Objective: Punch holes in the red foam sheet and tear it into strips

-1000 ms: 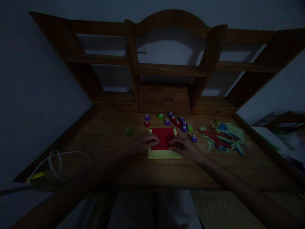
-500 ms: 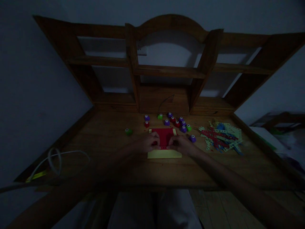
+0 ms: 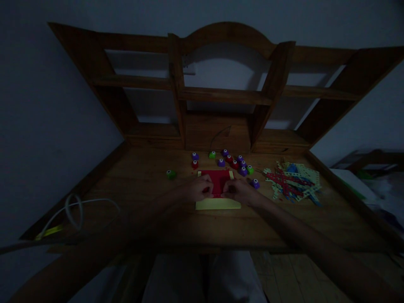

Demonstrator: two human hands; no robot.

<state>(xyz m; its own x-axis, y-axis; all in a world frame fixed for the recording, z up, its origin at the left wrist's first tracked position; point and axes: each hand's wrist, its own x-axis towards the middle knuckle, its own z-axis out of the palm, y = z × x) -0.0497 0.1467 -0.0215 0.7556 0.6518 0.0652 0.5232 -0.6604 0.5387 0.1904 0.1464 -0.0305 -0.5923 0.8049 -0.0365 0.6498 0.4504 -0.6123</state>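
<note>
A red panel (image 3: 220,180) with pale yellow edge pieces lies on the desk in front of me. Along its near side runs a thin red strip (image 3: 217,195), dim and hard to make out. My left hand (image 3: 202,188) is closed at the strip's left end, fingertips pinched. At the right end my right hand (image 3: 239,190) is closed in the same way, its fingers curled down onto it. Nearest to me, the pale yellow front piece (image 3: 218,204) sits below both hands. The fingertips partly hide what they pinch.
Several purple, red and green eye-topped pieces (image 3: 234,164) stand behind the panel. A green one (image 3: 171,174) is off to the left. At right lies a pile of perforated strips and plates (image 3: 293,182). A white cable (image 3: 78,210) loops at left; a wooden shelf (image 3: 221,93) rises behind.
Both hands stay at the near side of the red panel, with slight finger movement. The strip shows less plainly between the fingers now. The view has shifted very slightly.
</note>
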